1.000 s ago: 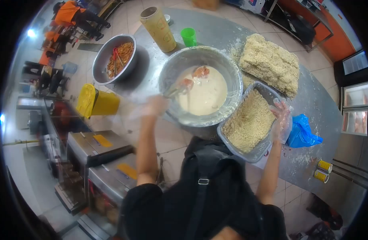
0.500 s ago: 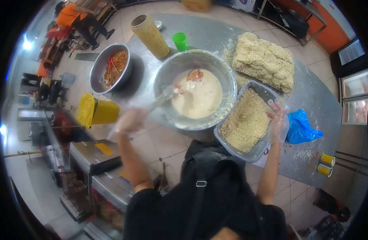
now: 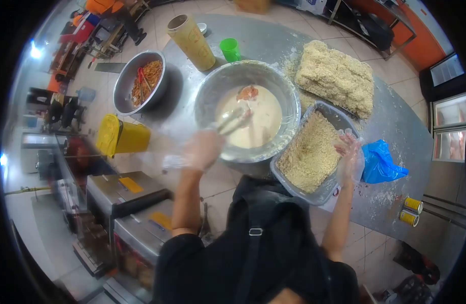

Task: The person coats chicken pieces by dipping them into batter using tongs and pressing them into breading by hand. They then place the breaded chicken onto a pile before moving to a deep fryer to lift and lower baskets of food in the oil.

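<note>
A large metal bowl [image 3: 206,96] holds pale, creamy batter [image 3: 266,114], with a reddish piece of food [image 3: 248,93] partly sunk in it. My left hand [image 3: 205,149], in a clear plastic glove and blurred by motion, is closed around metal tongs [image 3: 228,121]. The tongs reach over the batter, with a small pinkish bit near their tips. At the right wall of a grey tub [image 3: 321,198] of coarse pale crumbs [image 3: 311,157] is my right hand [image 3: 349,154]. It wears a clear glove with reddish smears; its fingers are apart and hold nothing.
Crumb-coated pieces lie heaped [image 3: 334,76] behind the tub. A blue plastic bag [image 3: 382,162] and yellow cans [image 3: 411,211] stand right. Left are a bowl of reddish-brown food [image 3: 162,83] and a yellow bin [image 3: 124,137]. A wrap roll [image 3: 192,43] stands near a green cup [image 3: 229,49].
My left hand has swung right with the tongs, from the bowl's left rim to over the batter. My right hand has stayed by the tub. The person in orange has shifted in the background.
</note>
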The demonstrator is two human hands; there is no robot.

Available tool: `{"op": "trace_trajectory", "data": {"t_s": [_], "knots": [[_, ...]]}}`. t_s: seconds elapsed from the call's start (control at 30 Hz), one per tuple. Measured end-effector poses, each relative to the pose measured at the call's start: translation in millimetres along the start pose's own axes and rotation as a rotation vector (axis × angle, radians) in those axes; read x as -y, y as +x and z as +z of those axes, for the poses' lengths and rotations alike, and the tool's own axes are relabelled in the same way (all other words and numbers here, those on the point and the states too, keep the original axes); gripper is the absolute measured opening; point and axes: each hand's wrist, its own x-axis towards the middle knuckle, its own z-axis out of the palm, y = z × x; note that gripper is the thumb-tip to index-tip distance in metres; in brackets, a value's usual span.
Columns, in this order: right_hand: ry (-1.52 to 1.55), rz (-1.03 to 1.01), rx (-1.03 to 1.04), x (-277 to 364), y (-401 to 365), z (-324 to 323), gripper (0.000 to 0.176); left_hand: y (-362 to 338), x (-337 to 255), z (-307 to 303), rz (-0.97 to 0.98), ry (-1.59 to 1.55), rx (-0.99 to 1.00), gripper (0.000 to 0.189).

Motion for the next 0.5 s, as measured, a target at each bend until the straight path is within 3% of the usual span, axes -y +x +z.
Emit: {"op": "trace_trajectory", "data": {"t_s": [0.07, 0.1, 0.17, 0.23, 0.27, 0.3, 0.33, 0.4, 0.43, 0.5], "knots": [[0.222, 0.063, 0.019, -18.7, 7.3, -10.9, 0.059, 20.5, 24.5, 1.2, 0.034, -0.023, -0.223, 0.038], [0.227, 0.062, 0.032, -23.4, 9.5, -15.5, 0.059, 35.8, 29.1, -1.4, 0.022, -0.022, -0.23, 0.038], [0.216, 0.084, 0.114, -33.5, 13.6, -21.8, 0.054, 64.3, 41.7, -12.3, 0.075, 0.19, 0.098, 0.041], [0.182, 0.065, 0.112, -55.7, 21.2, -31.3, 0.061, 78.1, 44.9, -7.9, 0.096, 0.125, 0.132, 0.046], [0.178, 0.049, 0.12, -65.4, 27.5, -36.3, 0.06, 104.2, 76.1, 24.5, 0.227, 0.106, 0.029, 0.047], [0.175, 0.039, 0.136, -74.2, 31.6, -40.0, 0.06, 97.4, 68.1, 15.7, 0.118, 0.09, 0.022, 0.045], [0.224, 0.083, 0.131, -81.7, 35.0, -41.8, 0.06, 117.4, 84.9, 39.5, 0.134, 0.161, -0.01, 0.041], [0.238, 0.126, 0.136, -72.9, 35.1, -36.9, 0.06, 84.1, 60.9, -6.4, 0.024, -0.017, 0.134, 0.038], [0.209, 0.121, 0.134, -58.7, 26.4, -29.6, 0.06, 74.1, 67.3, -18.7, -0.008, -0.027, 0.113, 0.038], [0.168, 0.114, 0.127, -45.9, 19.1, -22.8, 0.061, 66.9, 71.2, -29.8, -0.099, -0.134, 0.298, 0.033]]}}
